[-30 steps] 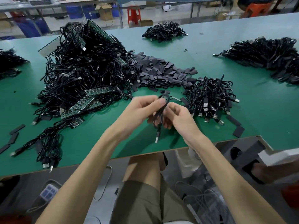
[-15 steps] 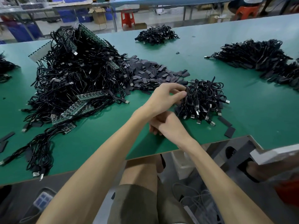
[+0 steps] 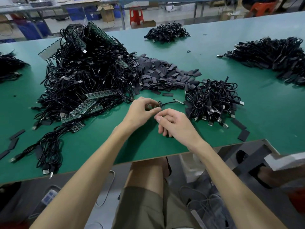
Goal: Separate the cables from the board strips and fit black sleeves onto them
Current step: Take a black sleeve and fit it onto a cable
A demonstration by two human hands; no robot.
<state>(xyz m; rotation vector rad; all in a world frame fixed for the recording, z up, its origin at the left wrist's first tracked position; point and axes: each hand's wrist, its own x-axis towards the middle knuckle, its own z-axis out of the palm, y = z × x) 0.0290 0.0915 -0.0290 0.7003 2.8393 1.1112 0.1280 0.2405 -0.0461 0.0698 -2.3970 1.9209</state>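
1. Here left hand (image 3: 142, 111) grip pinches a short black cable (image 3: 166, 103) at its looped end; the plug end trails right toward the done bundle.
2. Right hand (image 3: 175, 123) grip curled shut near it; cannot tell what it holds.
3. Step, likely: sleeve fitting on one separated cable.
4. Sleeve pile (image 3: 165, 75) just beyond; board strips (image 3: 92, 103) in the tangled heap (image 3: 85, 71) left, on the green surface (image 3: 264, 113).
5. Next: line a sleeve up with the cable tip, slide on.

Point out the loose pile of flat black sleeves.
In the head view, the sleeves lie mid-table, just beyond both hands, between the big cable heap on the left and the smaller cable bundle on the right.
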